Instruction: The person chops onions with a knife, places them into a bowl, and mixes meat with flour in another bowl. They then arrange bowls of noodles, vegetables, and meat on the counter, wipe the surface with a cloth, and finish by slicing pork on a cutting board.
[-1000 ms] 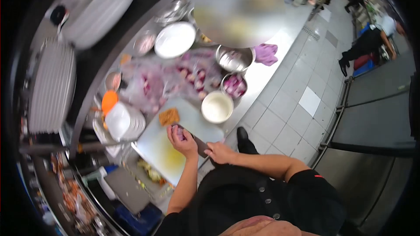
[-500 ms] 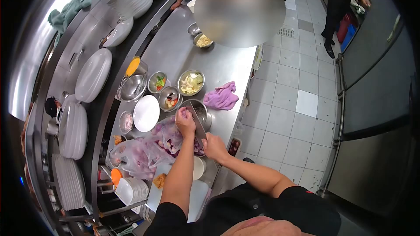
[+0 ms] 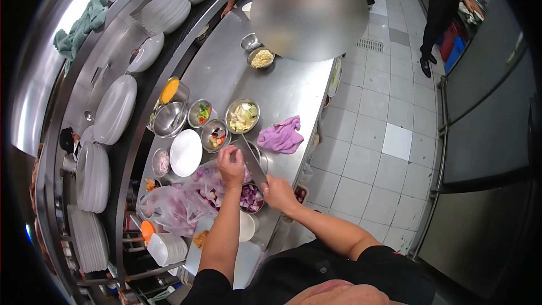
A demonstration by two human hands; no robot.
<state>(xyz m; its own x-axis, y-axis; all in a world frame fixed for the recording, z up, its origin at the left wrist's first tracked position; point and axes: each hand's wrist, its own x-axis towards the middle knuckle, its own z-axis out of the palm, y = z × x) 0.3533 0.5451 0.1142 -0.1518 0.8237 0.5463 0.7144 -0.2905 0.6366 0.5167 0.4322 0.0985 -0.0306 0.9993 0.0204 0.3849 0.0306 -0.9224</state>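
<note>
My right hand (image 3: 278,193) is wrapped round the handle of a kitchen knife, its broad blade (image 3: 252,159) slanting up and left over a steel bowl (image 3: 263,161). My left hand (image 3: 230,166) is beside the blade with its fingers curled; what they hold, if anything, I cannot make out. Below the blade, chopped purple onion (image 3: 251,197) fills a second bowl. A clear plastic bag (image 3: 183,206) with more purple onion pieces lies left of my left forearm.
Bowls of cut vegetables (image 3: 243,116), peppers (image 3: 201,113) and yellowish shreds (image 3: 262,58) stand on the steel counter (image 3: 293,82), with a white plate (image 3: 186,153) and purple cloth (image 3: 281,135). Stacked plates (image 3: 93,176) line the left shelf. A co-worker (image 3: 446,14) stands far right.
The view has shifted slightly. My left hand has moved a little away from the blade and its fingers have loosened. More of the chopped onion in the bowl shows now.
</note>
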